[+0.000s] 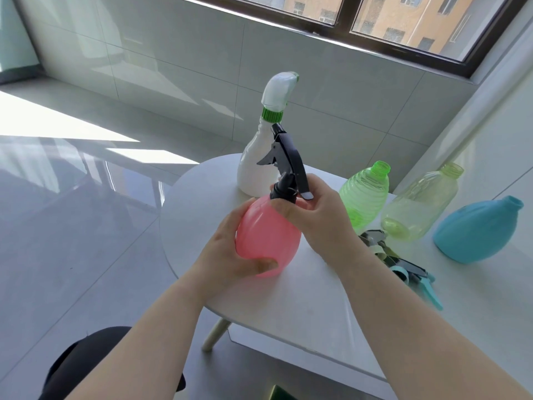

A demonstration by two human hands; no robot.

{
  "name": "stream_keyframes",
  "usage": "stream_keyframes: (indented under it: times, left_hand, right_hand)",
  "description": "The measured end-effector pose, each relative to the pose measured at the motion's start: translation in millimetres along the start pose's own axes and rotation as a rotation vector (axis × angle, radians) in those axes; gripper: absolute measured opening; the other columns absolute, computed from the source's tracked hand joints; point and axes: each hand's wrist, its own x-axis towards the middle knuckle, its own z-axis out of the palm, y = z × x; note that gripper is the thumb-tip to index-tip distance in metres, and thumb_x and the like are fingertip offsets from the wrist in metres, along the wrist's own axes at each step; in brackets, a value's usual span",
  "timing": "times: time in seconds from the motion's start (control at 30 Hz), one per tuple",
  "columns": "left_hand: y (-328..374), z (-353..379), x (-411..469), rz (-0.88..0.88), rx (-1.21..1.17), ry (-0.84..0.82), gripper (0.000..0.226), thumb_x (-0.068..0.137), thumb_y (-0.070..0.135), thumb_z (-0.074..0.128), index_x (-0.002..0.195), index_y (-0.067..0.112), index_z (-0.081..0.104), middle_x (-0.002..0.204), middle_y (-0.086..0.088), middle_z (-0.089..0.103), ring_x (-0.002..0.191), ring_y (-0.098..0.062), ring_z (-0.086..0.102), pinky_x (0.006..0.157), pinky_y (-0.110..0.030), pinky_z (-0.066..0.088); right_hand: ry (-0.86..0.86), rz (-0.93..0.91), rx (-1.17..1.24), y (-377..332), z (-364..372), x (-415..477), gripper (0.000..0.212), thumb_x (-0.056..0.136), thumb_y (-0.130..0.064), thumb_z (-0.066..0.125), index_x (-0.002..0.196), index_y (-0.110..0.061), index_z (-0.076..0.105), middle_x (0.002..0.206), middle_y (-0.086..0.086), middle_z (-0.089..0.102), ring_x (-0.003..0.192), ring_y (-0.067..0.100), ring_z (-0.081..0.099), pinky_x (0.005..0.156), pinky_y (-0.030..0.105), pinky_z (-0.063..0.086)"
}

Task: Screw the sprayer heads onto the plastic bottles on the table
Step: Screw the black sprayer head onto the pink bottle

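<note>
Our right hand (317,217) has its fingers (284,209) and thumb curled around the collar of the black sprayer head (288,163), pinching it where it meets the neck of the pink bottle (265,235). The head sits on top of that neck, its trigger pointing left and its nozzle end up and away from us. Whether the collar is fully threaded down we cannot tell, because our fingers cover the joint.

Our left hand (227,255) wraps the pink bottle from the left and below, thumb pressed flat on its lower front, gripping it firmly. The bottle leans to the left, and its base is at or just over the white table (288,298); whether it touches the tabletop we cannot tell.

Just behind the black head stands a white bottle (256,166) already wearing a white sprayer with a green collar (271,114). To the right of our right hand a green ribbed bottle (364,194) stands with its mouth open. Beside it comes a pale yellow bottle (421,206), also open-topped, and further right a blue bottle (476,230) with no head on it.

Between our right forearm and those bottles lies a small heap of loose sprayer heads (403,267), grey, pale and teal, partly hidden by the arm. Behind the table are a tiled wall and a window (403,21).
</note>
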Motion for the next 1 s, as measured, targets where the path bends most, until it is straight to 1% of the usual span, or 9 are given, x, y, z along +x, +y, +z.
stream_keyframes:
  times: [0.13,0.27,0.37,0.4,0.57,0.77,0.83,0.93,1.0]
  left_hand:
    - [-1,0,0,0.01,0.006,-0.009,0.082,0.034,0.046,0.071,0.092,0.079,0.024,0.108,0.031,0.043,0.101,-0.001,0.052,0.072,-0.014,0.045]
    - [-1,1,1,0.013,0.04,-0.005,0.083,0.042,0.036,0.074,0.089,0.08,0.022,0.105,0.032,0.041,0.098,0.0,0.05,0.064,-0.007,0.041]
    - [0,-1,0,0.008,0.07,-0.013,0.083,0.038,0.043,0.073,0.095,0.075,0.022,0.107,0.032,0.038,0.099,0.0,0.048,0.069,-0.009,0.036]
    - [1,-3,0,0.007,0.08,-0.018,0.085,0.035,0.048,0.072,0.096,0.075,0.021,0.108,0.033,0.037,0.099,0.003,0.047,0.069,-0.008,0.035]
    - [5,-6,-1,0.019,0.168,-0.08,0.092,0.03,0.05,0.074,0.097,0.076,0.015,0.105,0.035,0.038,0.092,0.018,0.043,0.067,-0.007,0.034]
    - [-1,10,-1,0.02,0.191,0.053,0.082,0.049,0.033,0.081,0.097,0.06,0.019,0.092,0.031,0.038,0.081,0.009,0.042,0.062,-0.01,0.031]
    - [-1,10,0,0.001,0.171,0.045,0.083,0.05,0.033,0.08,0.098,0.061,0.018,0.092,0.032,0.037,0.081,0.009,0.043,0.062,-0.01,0.032]
    - [0,3,0,0.007,0.161,-0.041,0.084,0.04,0.042,0.078,0.094,0.068,0.019,0.099,0.033,0.038,0.09,0.013,0.042,0.066,-0.008,0.032]
    - [6,-1,0,0.052,0.154,-0.086,0.093,0.034,0.044,0.077,0.1,0.07,0.017,0.106,0.039,0.035,0.098,0.021,0.036,0.071,-0.002,0.033]
  right_hand:
    - [0.044,0.032,0.025,2,4,-1,0.025,0.072,-0.006,0.069,0.078,-0.024,0.053,0.083,0.001,0.064,0.079,0.007,0.058,0.078,0.022,0.048]
    - [-0.075,0.119,-0.026,0,5,7,0.023,0.074,-0.01,0.067,0.088,0.002,0.054,0.102,0.019,0.062,0.074,0.007,0.058,0.07,0.012,0.044]
    - [-0.083,0.117,0.005,0,6,12,0.005,0.076,-0.008,0.062,0.072,-0.007,0.061,0.085,-0.004,0.069,0.076,0.002,0.06,0.073,0.017,0.046]
    - [-0.106,0.11,0.046,1,4,13,0.011,0.075,-0.008,0.061,0.066,-0.013,0.059,0.082,-0.009,0.069,0.078,-0.001,0.062,0.073,0.016,0.047]
    - [-0.286,0.132,0.224,-1,-12,13,0.015,0.071,-0.016,0.058,0.059,-0.024,0.056,0.084,-0.012,0.073,0.084,0.005,0.065,0.074,0.018,0.05]
    - [0.138,0.102,0.142,9,13,7,0.032,0.075,-0.006,0.061,0.049,-0.023,0.055,0.07,-0.015,0.069,0.068,-0.006,0.06,0.064,0.007,0.043]
    - [0.215,0.077,0.083,9,19,5,0.03,0.075,-0.004,0.06,0.051,-0.019,0.05,0.074,-0.007,0.07,0.064,-0.01,0.058,0.061,0.004,0.041]
    - [0.058,0.095,0.082,3,11,7,0.023,0.076,-0.004,0.059,0.057,-0.014,0.05,0.093,0.01,0.071,0.074,-0.008,0.062,0.071,0.009,0.045]
    - [-0.133,0.135,0.079,-2,0,7,0.015,0.072,-0.012,0.061,0.06,-0.021,0.058,0.101,-0.004,0.068,0.091,0.0,0.062,0.086,0.022,0.047]
